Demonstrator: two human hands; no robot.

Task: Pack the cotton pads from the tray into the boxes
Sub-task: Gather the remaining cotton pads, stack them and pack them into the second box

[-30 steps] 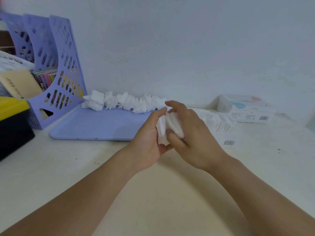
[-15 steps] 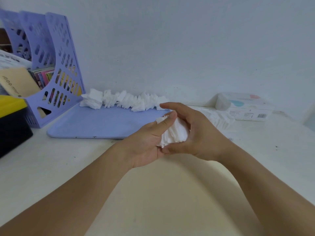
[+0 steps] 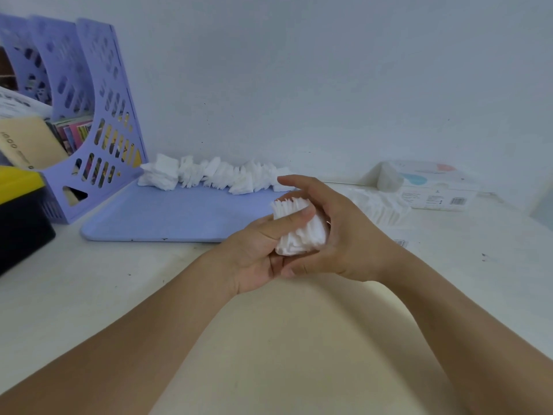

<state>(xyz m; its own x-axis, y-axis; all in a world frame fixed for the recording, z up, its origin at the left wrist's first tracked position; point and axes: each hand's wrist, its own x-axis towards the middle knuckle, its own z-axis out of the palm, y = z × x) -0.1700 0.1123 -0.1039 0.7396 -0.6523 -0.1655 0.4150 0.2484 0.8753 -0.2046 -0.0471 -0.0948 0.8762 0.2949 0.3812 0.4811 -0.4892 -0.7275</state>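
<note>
Forearms of yours reach in from the bottom edge and meet over the white worktop [image 3: 89,295]. Your two hands share one thick stack of cotton pads [image 3: 300,227], held above the worktop just in front of the tray's near right corner. Your left hand [image 3: 257,253] cups the stack from below with its thumb laid across the front of the pads. Your right hand [image 3: 338,235] curls round the stack from the right and behind, its index finger lifted and arched over the top edges.

Just behind your hands lies one lilac tray [image 3: 167,217], flat on the worktop. One ragged row of loose cotton pads [image 3: 215,175] runs along its far edge, too bunched to count. To the right of your hands, one fanned heap of pads [image 3: 377,205] sits off the tray. Past it, near the wall, stands one white box [image 3: 434,190] with a barcode on its front.

At far left you have one lilac file rack [image 3: 89,115] with three dividers, holding papers, and one yellow-topped black case [image 3: 21,211] in front of it.
</note>
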